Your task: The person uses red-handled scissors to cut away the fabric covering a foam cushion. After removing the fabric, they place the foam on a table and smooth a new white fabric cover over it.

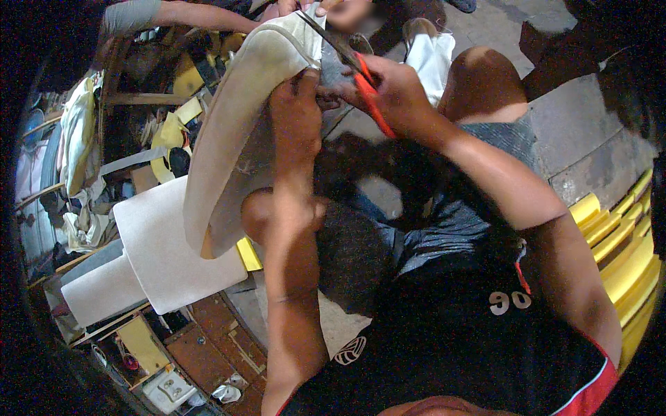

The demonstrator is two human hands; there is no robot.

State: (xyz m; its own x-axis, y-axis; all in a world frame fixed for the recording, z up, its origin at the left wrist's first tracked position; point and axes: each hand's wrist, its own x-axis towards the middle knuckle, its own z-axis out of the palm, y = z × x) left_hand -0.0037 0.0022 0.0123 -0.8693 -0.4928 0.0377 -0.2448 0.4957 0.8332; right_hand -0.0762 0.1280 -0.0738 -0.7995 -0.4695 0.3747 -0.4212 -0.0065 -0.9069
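Right hand (395, 83) grips red-handled scissors (371, 105); left hand (297, 111) clamps a curved panel (225, 135) near its edge (blade contact unclear).

Curved padded panel (225, 132) sits left of centre, far end next to co-worker's arm (208, 15); left hand (297, 104) is on its right edge near that end; scissors (362, 75) are in right hand (399, 90), blades across the far end; flat panel (173, 256) lies lower left, partly behind curved one; shelving (149, 99) far left, strip stack (610, 236) far right
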